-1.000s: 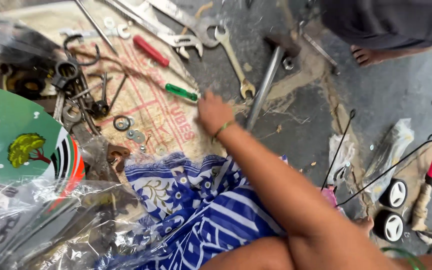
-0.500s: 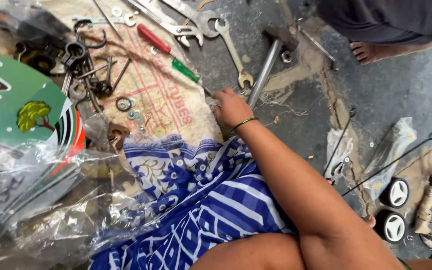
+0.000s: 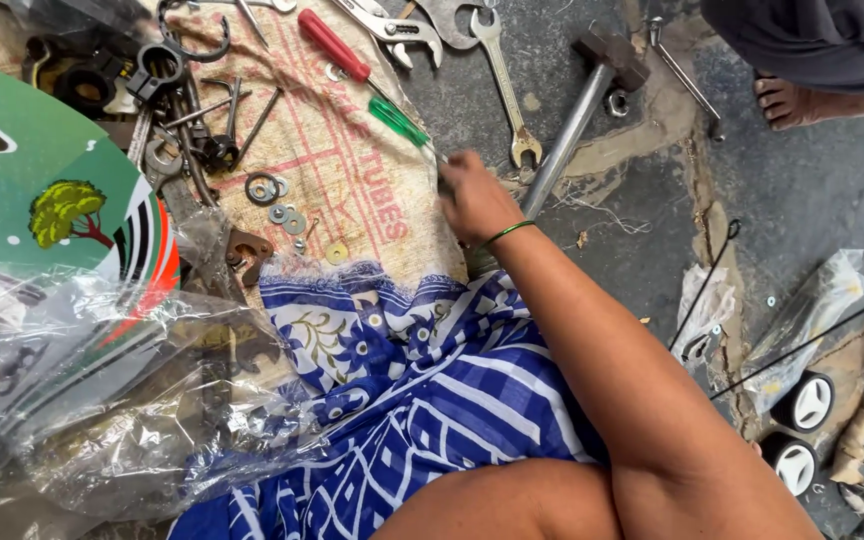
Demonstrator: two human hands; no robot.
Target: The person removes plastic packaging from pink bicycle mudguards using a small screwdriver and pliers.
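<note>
— Where's the green screwdriver [image 3: 399,121] relative to my hand?

— It lies on the burlap sack [image 3: 352,190], upper middle of the frame, slanting down to the right. Its metal tip end runs right up to my right hand [image 3: 477,200], which sits just right of centre. The fingertips are at the tip; I cannot tell whether they actually touch it.

— And the fingers [image 3: 455,170]?

— Bent and close together, reaching toward the upper left. They are blurred, so I cannot tell whether they pinch anything. A thin green bangle [image 3: 508,232] circles my wrist. My left hand is out of view.

— What about what's around it?

— Just right of the hand lies a hammer [image 3: 584,105] with a long steel shaft and a dark blocky head, on the cracked concrete floor [image 3: 652,200]. Above the hand, a flat steel wrench [image 3: 508,90] lies nearly upright. A red-handled screwdriver [image 3: 333,45] sits above and left of the green one, roughly parallel to it. Left of centre on the coarse woven sack there are small round washers [image 3: 287,215], flat and shiny. Blue-and-white patterned cloth [image 3: 422,380] fills the lower middle, and crinkled clear plastic [image 3: 102,400] covers the lower left. Someone else's bare foot [image 3: 792,100] shows at the upper right.
</note>
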